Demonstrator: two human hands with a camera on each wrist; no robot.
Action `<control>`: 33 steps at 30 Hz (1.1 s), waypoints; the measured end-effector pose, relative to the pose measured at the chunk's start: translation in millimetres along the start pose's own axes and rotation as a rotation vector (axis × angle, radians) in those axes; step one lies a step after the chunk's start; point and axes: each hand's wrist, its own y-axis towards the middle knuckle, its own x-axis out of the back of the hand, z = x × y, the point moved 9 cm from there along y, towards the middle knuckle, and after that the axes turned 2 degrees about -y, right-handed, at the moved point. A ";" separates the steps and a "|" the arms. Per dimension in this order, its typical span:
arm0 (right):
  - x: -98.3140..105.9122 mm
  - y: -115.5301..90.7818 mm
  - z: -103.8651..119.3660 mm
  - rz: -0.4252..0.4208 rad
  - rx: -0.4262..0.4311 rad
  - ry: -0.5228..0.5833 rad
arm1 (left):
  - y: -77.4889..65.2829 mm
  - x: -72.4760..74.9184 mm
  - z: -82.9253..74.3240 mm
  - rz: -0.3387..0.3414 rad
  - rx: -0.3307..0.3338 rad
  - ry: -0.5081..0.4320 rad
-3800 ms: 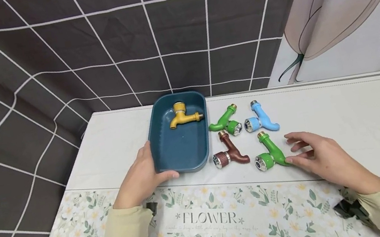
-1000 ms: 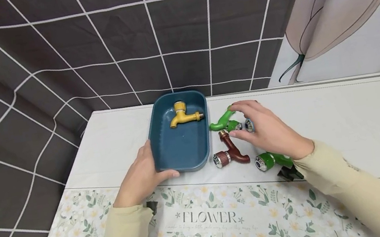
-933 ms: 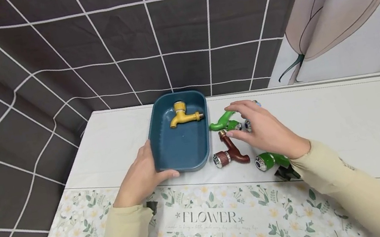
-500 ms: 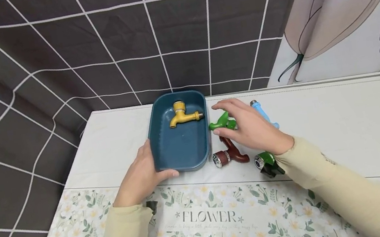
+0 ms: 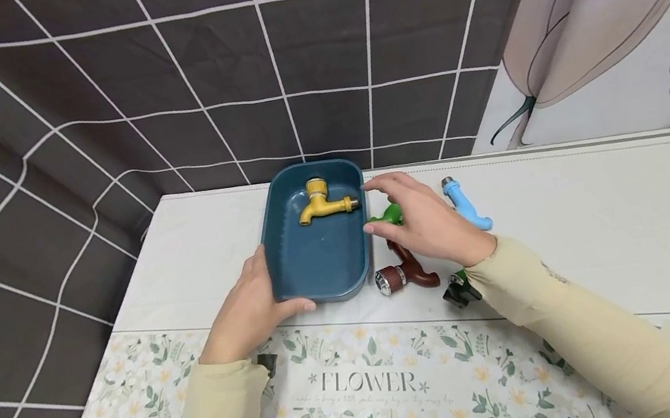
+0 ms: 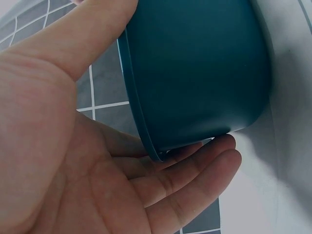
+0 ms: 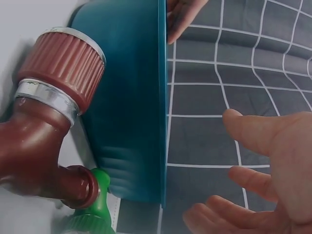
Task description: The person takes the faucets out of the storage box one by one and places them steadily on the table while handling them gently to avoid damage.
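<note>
My left hand (image 5: 245, 312) holds the near left corner of a blue plastic basin (image 5: 320, 262), thumb along the near rim and fingers against the outer left wall. Inside the basin lies a yellow tap (image 5: 319, 207). Over a green tap (image 5: 390, 214) hovers my right hand (image 5: 425, 218), fingers spread and bent, tips close to the basin's right rim. In the right wrist view that palm (image 7: 300, 170) holds nothing. A brown tap (image 5: 412, 271) lies just below the right hand, a light blue tap (image 5: 464, 205) to its right, its knob hidden.
A second green tap (image 5: 462, 276) is mostly covered by the right sleeve and a black wrist mount (image 5: 458, 292). The white tablecloth (image 5: 606, 217) has a floral band with the word FLOWER. Behind the table hangs a dark checked curtain (image 5: 315, 44).
My right hand has moved left, from beside the near green tap, past the blue tap, to the far green tap by the basin. The left hand, basin and taps have stayed put.
</note>
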 end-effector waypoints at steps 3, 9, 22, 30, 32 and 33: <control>-1.6 3.4 0.6 0.008 -0.006 0.003 | -0.3 -0.2 0.4 0.000 0.004 0.000; -4.4 10.8 3.3 0.008 0.003 0.009 | -1.3 -0.9 0.6 0.000 0.004 -0.009; -16.2 25.6 13.1 0.052 -0.015 -0.004 | -1.3 -2.6 0.2 0.008 0.004 -0.010; -28.4 39.2 16.7 0.087 -0.038 -0.022 | -1.1 -2.0 0.0 0.008 0.000 -0.011; -31.3 41.8 17.2 0.093 -0.043 -0.021 | -0.9 -1.3 -0.4 0.006 -0.005 -0.010; -32.9 42.6 17.5 0.098 -0.047 -0.020 | -1.0 -1.1 -0.7 0.006 -0.008 -0.009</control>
